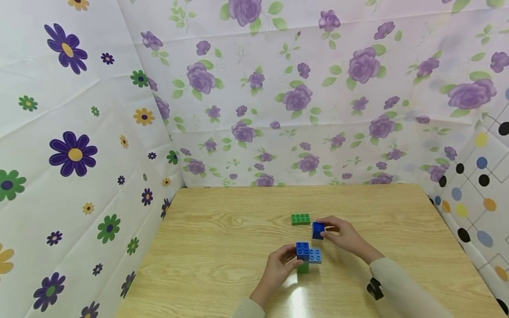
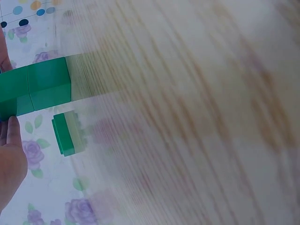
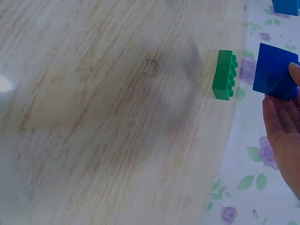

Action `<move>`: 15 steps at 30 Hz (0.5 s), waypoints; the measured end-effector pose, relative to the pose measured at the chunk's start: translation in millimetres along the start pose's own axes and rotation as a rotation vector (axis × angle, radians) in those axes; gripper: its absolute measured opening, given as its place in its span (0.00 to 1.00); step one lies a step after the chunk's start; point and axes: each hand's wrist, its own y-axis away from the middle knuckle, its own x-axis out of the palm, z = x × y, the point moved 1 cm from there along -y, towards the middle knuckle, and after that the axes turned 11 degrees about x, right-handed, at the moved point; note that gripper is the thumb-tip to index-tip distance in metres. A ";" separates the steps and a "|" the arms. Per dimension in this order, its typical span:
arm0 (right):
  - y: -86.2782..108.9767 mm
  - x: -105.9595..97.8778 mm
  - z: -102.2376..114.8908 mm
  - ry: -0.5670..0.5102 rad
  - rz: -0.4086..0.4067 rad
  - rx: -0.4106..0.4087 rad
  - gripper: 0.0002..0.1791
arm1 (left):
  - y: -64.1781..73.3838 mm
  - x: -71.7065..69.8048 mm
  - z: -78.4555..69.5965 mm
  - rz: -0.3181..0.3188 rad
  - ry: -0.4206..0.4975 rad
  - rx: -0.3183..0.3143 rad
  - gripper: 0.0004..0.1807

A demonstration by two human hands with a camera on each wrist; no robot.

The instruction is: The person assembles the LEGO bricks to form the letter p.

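My left hand [image 1: 278,264] holds a brick stack between thumb and fingers. In the head view a blue brick [image 1: 302,250] tops it, a light blue brick [image 1: 315,255] juts out to the right, and green [image 1: 303,268] shows below. The left wrist view has the stack's green bricks [image 2: 47,86] side-on, with fingertips against them. Just beyond and to the right, my right hand [image 1: 343,235] pinches a separate darker blue brick [image 1: 317,230], whose smooth face [image 3: 275,70] shows in the right wrist view. Part of that hand is cut off there by the frame's edge.
A flat green studded brick [image 1: 300,219] lies on the wooden table [image 1: 222,221] just behind the hands. Floral cloth [image 1: 278,132] hangs along the table's back edge, with more patterned cloth at both sides. A black device [image 1: 374,289] sits on the right wrist.
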 end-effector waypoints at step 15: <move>17.8 -9.2 11.7 -0.003 0.013 -0.115 0.20 | 1.2 0.0 3.4 -0.008 0.023 -0.001 0.20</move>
